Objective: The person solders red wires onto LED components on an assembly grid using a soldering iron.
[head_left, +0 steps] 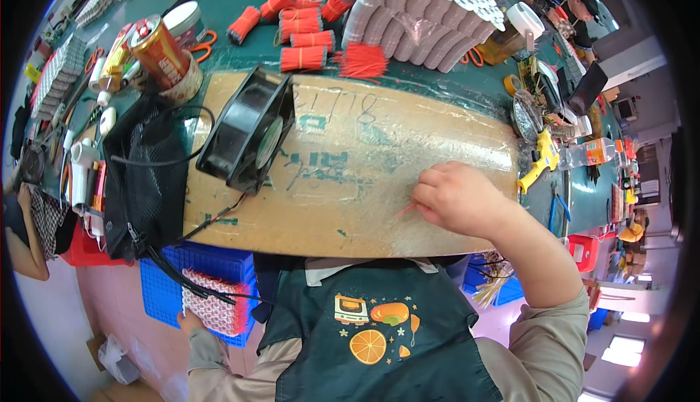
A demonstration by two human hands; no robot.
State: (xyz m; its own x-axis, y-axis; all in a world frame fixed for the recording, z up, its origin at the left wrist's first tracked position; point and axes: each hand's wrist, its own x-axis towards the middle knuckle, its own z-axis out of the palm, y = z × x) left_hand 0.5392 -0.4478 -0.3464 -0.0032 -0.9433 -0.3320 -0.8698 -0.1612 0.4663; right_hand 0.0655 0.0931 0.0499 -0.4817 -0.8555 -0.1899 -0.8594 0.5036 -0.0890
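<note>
A dark green apron is hanging nearest, below the cardboard sheet. Over that sheet's right half, the right hand is curling its fingers, thumb and forefinger apparently pinching a thin red strand. Down left of the sheet, the left hand is touching a red-fringed patterned block; its fingers are mostly hiding, so I cannot tell their grip. The fringe is suggesting work partly done; tied red bundles beyond the sheet are seemingly waiting, unused.
</note>
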